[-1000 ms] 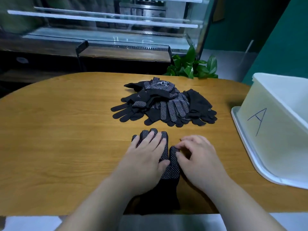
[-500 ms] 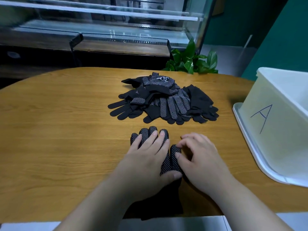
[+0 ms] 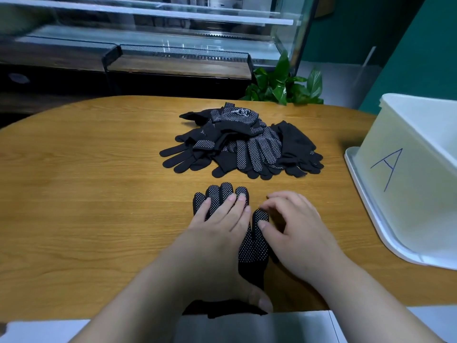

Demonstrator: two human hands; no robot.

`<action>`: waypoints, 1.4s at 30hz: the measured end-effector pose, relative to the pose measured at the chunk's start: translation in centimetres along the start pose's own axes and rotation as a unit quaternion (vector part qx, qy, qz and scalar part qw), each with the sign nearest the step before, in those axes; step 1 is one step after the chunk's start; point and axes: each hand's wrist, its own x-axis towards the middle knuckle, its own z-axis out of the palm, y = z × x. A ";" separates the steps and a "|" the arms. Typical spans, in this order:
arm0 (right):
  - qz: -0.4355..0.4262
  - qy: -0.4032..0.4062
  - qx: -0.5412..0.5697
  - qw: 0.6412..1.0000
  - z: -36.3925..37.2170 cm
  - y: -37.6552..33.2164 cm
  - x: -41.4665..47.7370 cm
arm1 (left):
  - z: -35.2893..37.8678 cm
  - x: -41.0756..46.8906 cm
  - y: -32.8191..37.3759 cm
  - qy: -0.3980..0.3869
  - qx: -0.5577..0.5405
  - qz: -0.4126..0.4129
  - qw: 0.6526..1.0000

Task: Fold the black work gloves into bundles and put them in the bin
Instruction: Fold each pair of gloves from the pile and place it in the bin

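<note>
A black dotted work glove (image 3: 252,246) lies palm up near the table's front edge, its cuff hanging over the edge. My left hand (image 3: 217,233) lies flat on it with straight fingers, covering most of the palm. My right hand (image 3: 294,231) sits beside it on the right, fingers curled, its thumb on the glove's thumb tip. A pile of black work gloves (image 3: 237,144) rests further back at the table's middle. The white bin (image 3: 408,174), marked with a blue letter A, stands at the right.
The bin stands on a white tray or lid (image 3: 371,216) at the table's right edge. A green plant (image 3: 284,85) and a glass display case (image 3: 158,38) stand behind the wooden table (image 3: 86,194).
My left hand slid back toward me along the glove, uncovering more of the glove's fingertips. My right hand lifted its fingers a little and its thumb now touches the glove's thumb.
</note>
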 end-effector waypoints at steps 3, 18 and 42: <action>-0.010 -0.037 -0.008 0.999 -0.5 -0.1 -0.5 | -0.1 0.0 0.0 -0.011 0.009 0.000 1.000; -0.009 -0.098 -0.048 0.994 -1.0 -0.1 -0.8 | 0.2 -0.3 0.3 0.009 0.019 -0.006 1.000; -0.056 -0.129 -0.069 0.988 0.8 -1.8 1.7 | 0.5 -0.3 -1.4 0.036 -0.006 -0.126 0.991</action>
